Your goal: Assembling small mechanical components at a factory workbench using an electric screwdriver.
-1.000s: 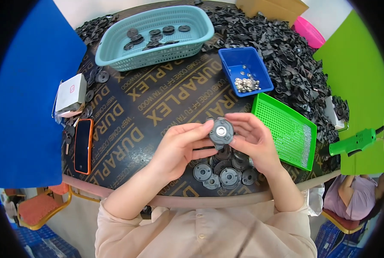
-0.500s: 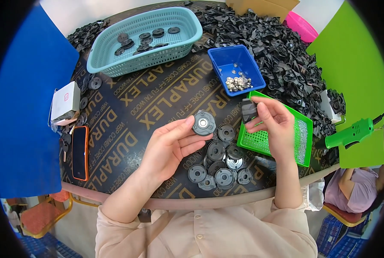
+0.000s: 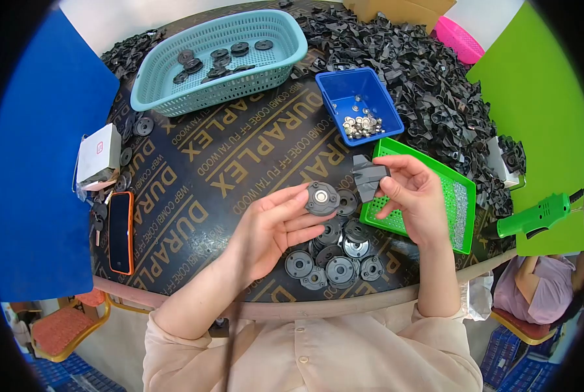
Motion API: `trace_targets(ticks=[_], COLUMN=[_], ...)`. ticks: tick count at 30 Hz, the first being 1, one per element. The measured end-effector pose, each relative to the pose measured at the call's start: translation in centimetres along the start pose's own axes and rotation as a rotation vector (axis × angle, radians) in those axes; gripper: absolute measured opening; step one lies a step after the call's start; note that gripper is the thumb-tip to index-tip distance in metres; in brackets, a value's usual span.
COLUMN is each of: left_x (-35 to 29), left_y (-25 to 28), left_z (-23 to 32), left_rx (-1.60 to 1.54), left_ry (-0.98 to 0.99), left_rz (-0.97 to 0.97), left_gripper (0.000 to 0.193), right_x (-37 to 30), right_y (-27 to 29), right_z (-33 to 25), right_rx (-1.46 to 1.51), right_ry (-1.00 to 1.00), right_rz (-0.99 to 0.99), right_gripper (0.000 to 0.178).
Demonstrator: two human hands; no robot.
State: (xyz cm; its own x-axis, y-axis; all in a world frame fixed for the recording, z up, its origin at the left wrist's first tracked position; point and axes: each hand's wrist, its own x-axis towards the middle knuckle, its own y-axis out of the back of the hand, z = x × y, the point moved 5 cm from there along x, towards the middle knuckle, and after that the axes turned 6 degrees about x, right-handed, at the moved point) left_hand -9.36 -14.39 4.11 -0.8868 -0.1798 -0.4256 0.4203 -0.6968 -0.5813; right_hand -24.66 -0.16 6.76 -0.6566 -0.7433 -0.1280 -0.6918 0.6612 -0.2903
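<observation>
My left hand (image 3: 264, 227) holds a round black plastic disc (image 3: 322, 207) by its left edge, thumb on top and the other fingers stretched beneath. A shiny metal piece sits in the disc's centre. Between the thumb and fingers of my right hand (image 3: 417, 202) is an angular black plastic part (image 3: 368, 176), tilted and apart from the disc. Several more black discs (image 3: 340, 269) lie in a loose pile just below my hands. Under my right hand, partly hidden by it, is a green perforated tray (image 3: 391, 217) with small silvery pieces along its right side.
A blue bin (image 3: 328, 81) holds small metal pieces. Farther left stands a pale blue basket (image 3: 174, 104) with discs inside. Black parts (image 3: 429, 104) are heaped at the back right. A phone (image 3: 121, 232), a white box (image 3: 99, 155) and a green power screwdriver (image 3: 534, 215) flank the work area.
My left hand has moved slightly right and down with the disc. The angular part has turned to show its broad side and come nearer the disc. The green screwdriver has swung slightly.
</observation>
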Motion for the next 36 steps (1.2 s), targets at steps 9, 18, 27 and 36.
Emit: trace_targets(ticks=[9,18,27,36], left_x=[0.1,-0.3,-0.4,-0.1], left_y=[-0.3,-0.6,-0.6,1.1], left_z=[-1.4,-1.3,-1.0,1.5], left_rx=[-0.09,-0.14,-0.102,0.446], left_ry=[0.062,0.014,-0.011,-0.095], left_rz=[-0.079,-0.089,-0.08,-0.03], left_gripper=[0.029,0.029,0.027,0.018], right_x=[-1.6,-1.2,-1.0,-2.0], right_y=[-3.8,-3.6,-3.7,-4.8], right_z=[1.6,2.7,2.4,1.2], right_rx=[0.018,-0.208,-0.292,-0.538], right_ry=[0.171,0.227,0.241,0.424], right_rz=[-0.094,-0.108,-0.102,-0.246], right_gripper=[0.028,0.027,0.027,0.039])
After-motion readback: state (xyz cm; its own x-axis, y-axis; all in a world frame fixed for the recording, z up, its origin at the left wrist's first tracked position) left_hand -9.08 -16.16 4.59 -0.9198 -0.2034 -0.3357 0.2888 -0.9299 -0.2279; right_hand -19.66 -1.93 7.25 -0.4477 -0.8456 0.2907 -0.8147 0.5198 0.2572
